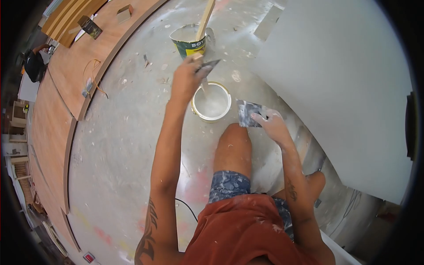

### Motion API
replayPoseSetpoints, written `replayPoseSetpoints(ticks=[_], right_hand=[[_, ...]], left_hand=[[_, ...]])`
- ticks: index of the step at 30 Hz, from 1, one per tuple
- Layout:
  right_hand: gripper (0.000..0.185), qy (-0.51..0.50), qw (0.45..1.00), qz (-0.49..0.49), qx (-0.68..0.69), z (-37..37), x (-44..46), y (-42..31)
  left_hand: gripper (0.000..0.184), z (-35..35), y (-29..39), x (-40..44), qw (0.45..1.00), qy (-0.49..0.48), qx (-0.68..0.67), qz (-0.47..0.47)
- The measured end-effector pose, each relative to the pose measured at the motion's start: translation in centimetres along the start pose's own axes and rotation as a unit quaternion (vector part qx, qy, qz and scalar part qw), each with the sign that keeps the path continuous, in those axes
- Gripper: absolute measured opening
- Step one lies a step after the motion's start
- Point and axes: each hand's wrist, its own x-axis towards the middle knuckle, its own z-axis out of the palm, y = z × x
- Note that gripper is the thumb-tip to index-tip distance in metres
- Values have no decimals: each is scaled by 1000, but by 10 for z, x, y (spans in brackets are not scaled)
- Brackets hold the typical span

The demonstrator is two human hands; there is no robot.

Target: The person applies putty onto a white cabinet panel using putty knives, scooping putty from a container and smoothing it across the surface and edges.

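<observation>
My left hand point(186, 78) is closed around a putty knife point(208, 67) with a dark blade and what looks like a light wooden handle end. It is held over the far left rim of a round white tub point(212, 118). Pale, wet-looking filler point(212, 100) fills the inside of that tub, and a thin whitish streak shows below the blade. To the right of the tub, my right hand point(273, 124) grips a flat square scraper point(248, 114), its dark face smeared with white. White residue coats the fingers of my right hand.
A green paint bucket point(180, 46) with a wooden stick point(205, 20) in it stands beyond the tub. A large pale panel point(340, 88) rises on the right. Wooden boards point(55, 128) run along the left, with small boxes on top. Another person point(34, 65) is at the far left.
</observation>
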Motion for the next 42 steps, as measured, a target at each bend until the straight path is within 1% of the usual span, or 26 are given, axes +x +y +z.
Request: replayPoseSetpoints(ticks=[1,2,3,4,5,6,7,8,10,11,12,13,16,17,19,20,22,23,25,26,28,29,31,37,41,42], right_hand=[[41,32,994,-66,-85,7,6,-12],[41,28,994,-69,-85,14,17,-24],[37,2,988,-124,-91,22,29,-36],[34,-26,979,-178,-95,32,41,-46],[34,-31,979,-178,-91,47,53,-55],[27,-53,967,-206,-142,63,68,-64],[20,-74,950,-235,-192,78,82,-71],[20,-78,950,-237,-189,94,97,-76],[17,-192,892,-214,-349,126,124,-79],[17,-196,892,-216,-346,146,136,-68],[16,-195,873,-246,-372,170,148,-51],[15,-193,853,-277,-398,188,156,-39],[17,-231,847,-277,-391,212,163,-17],[17,-234,846,-278,-391,215,165,-16],[16,-304,818,-257,-415,212,172,-13],[16,-304,816,-256,-419,202,173,-18],[17,-268,863,-204,-376,171,168,-36],[17,-270,859,-207,-382,157,166,-35],[22,-189,887,-295,-300,130,151,-28],[22,-188,886,-296,-302,122,143,-35],[28,-239,943,-129,-194,108,131,-51],[28,-238,942,-132,-194,112,129,-47],[32,-210,957,-156,-129,130,129,-34],[29,-194,961,-199,-3,137,123,-47],[28,-197,963,-183,17,114,114,-71],[27,-189,960,-197,57,105,108,-76]], left_hand=[[25,-9,-17,-10,998,36,-34,-38],[26,-16,-30,-19,992,74,-66,-75],[29,-29,-23,-36,953,113,-196,-202],[33,-44,-13,-60,879,149,-317,-322],[36,-41,-24,-86,807,241,-413,-346],[40,-29,-40,-116,717,328,-499,-358],[41,-21,-45,-146,627,366,-563,-395],[43,-12,-46,-179,528,399,-618,-424],[42,13,-43,-246,496,370,-594,-515],[39,26,-39,-279,480,360,-603,-526],[36,37,-30,-303,463,350,-612,-537],[35,41,-12,-314,455,350,-597,-560],[34,61,16,-355,437,334,-585,-596],[33,65,19,-361,428,312,-594,-606],[34,72,18,-368,413,309,-601,-610],[35,76,19,-367,401,304,-607,-615],[37,75,13,-360,397,294,-624,-605],[38,74,9,-352,398,287,-639,-592],[39,74,3,-340,393,298,-645,-584],[40,73,0,-335,394,301,-648,-578],[40,73,0,-329,392,306,-654,-570],[41,72,1,-327,391,308,-660,-564],[41,69,2,-326,393,312,-663,-556],[41,57,5,-331,403,321,-666,-539],[40,48,-3,-290,438,305,-670,-517],[41,48,-8,-278,452,298,-672,-505]])
